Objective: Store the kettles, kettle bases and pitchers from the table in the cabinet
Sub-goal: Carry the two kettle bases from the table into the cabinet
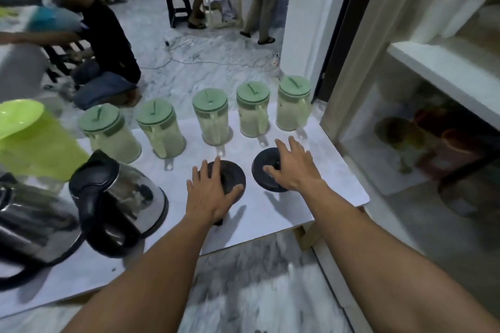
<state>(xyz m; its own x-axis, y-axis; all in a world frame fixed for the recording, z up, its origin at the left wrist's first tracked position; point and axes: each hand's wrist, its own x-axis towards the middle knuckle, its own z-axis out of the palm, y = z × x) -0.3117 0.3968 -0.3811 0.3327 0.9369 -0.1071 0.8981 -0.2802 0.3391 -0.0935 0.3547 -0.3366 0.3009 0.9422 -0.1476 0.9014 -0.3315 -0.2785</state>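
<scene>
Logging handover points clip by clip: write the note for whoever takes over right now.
Left hand: open, fingers spread on the left kettle base.
Right hand: open, spread on the right kettle base.
Both bases lie flat on the table.
Five green-lidded pitchers stand in a row behind them; two kettles and a lime pitcher at the left.
Done: nothing clearly stored; cabinet contents are blurred.
Left: bases, kettles, pitchers.

Five green-lidded pitchers (111, 135) (162, 130) (212, 119) (253, 111) (293, 105), one lime pitcher (32, 143), two kettles (130, 197) (32, 224), two kettle bases (233, 173) (263, 183).
</scene>
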